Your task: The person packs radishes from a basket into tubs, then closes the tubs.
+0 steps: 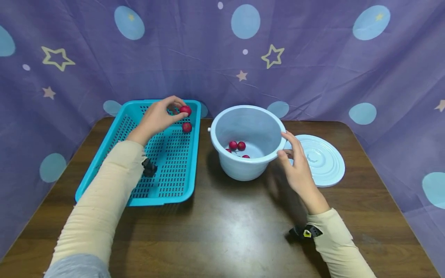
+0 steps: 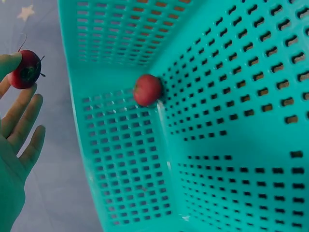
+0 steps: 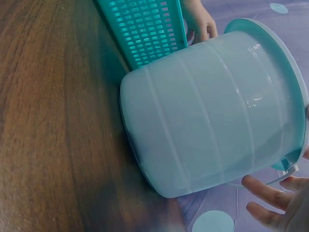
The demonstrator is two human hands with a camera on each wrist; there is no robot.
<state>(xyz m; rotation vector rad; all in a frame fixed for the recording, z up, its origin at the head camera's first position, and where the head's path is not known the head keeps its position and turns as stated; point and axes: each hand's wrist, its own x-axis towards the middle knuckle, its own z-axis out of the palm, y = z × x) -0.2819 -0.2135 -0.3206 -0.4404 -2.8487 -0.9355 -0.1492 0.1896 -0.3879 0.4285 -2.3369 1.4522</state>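
My left hand (image 1: pixel 158 117) pinches a red radish (image 1: pixel 185 111) between thumb and fingertips, over the far right corner of a turquoise plastic basket (image 1: pixel 197 154). In the left wrist view the held radish (image 2: pixel 25 70) shows a thin root and dark stem stubs. Another radish (image 1: pixel 186 127) lies inside the basket, by its far right corner. To the right stands a pale blue bucket (image 1: pixel 243 170) with several radishes (image 1: pixel 241 146) on its bottom. At the bucket's right rim, my right hand (image 1: pixel 299 168) grips with thumb and fingers; some fingers show beside the handle (image 3: pixel 285 178).
A round pale lid (image 1: pixel 326 162) lies on the brown wooden table (image 1: pixel 222 231), right of the bucket and partly behind my right hand. Behind the table hangs a purple curtain (image 1: pixel 194 58) with stars and dots. Basket and bucket stand side by side with a narrow gap.
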